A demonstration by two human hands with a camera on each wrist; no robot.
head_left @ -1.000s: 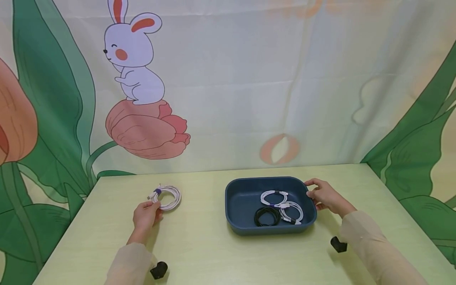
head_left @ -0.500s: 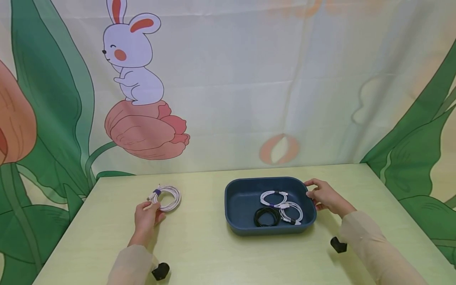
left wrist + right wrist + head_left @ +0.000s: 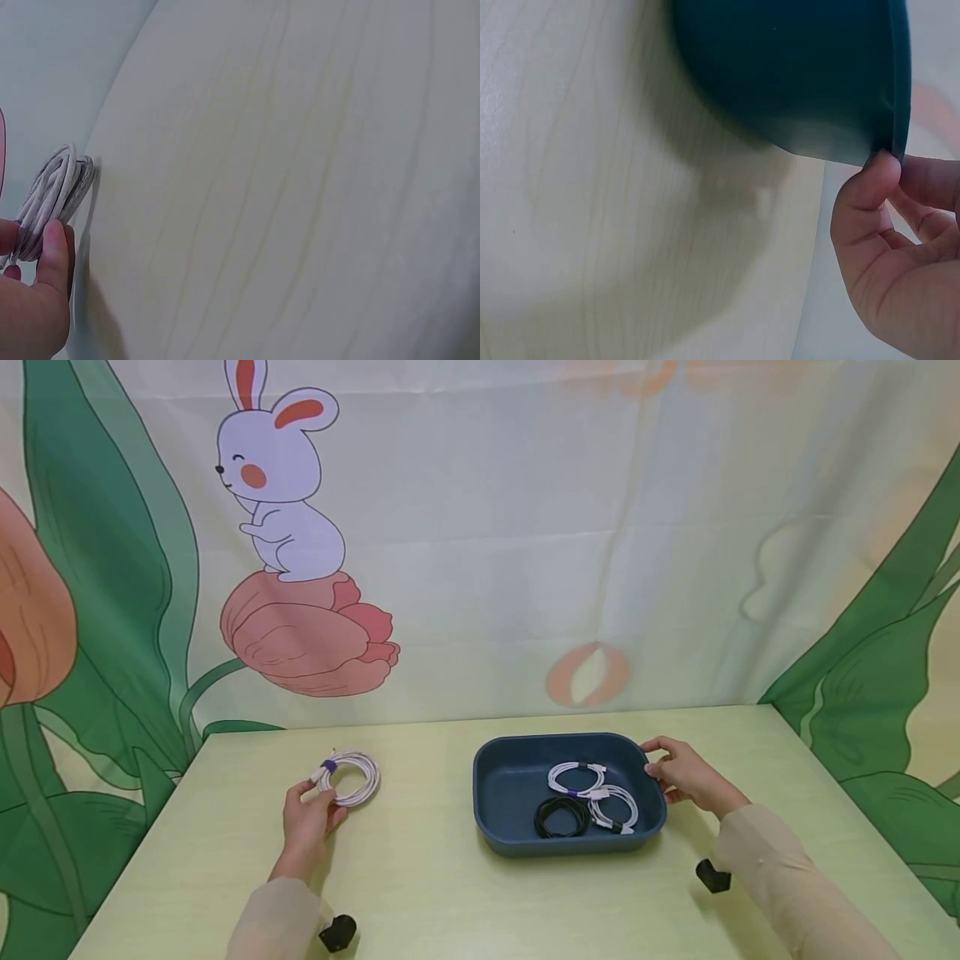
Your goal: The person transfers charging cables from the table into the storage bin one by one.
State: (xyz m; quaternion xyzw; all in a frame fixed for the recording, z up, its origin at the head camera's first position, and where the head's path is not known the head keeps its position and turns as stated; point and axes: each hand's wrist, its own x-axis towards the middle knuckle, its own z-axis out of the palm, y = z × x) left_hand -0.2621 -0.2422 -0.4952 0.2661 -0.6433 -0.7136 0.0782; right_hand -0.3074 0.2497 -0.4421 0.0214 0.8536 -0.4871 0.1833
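Note:
On the left of the table, a white coiled cable [image 3: 371, 778] with a purple tie is pinched between the thumb and fingers of my left hand [image 3: 303, 827]. The left wrist view shows this coil tipped up on edge, with my thumb on its near side. My right hand [image 3: 692, 775] holds the right rim of a dark blue tray [image 3: 504, 795]. In the right wrist view my thumb presses the tray's outer wall [image 3: 810, 90]. Inside the tray, towards its right, lie a black coiled cable [image 3: 541, 820] and two white coiled cables, an upper one [image 3: 553, 777] and a lower one [image 3: 634, 812].
A pale wooden table [image 3: 420, 893] carries everything. Behind its far edge hangs a printed cloth [image 3: 465, 593] with a rabbit and flowers. Black wrist pieces sit below the left cuff [image 3: 339, 933] and the right cuff [image 3: 713, 876]. Bare tabletop separates the white coil from the tray.
My left hand has shifted very slightly right, and the white coil in it has turned a little. My right hand and the tray stay in place.

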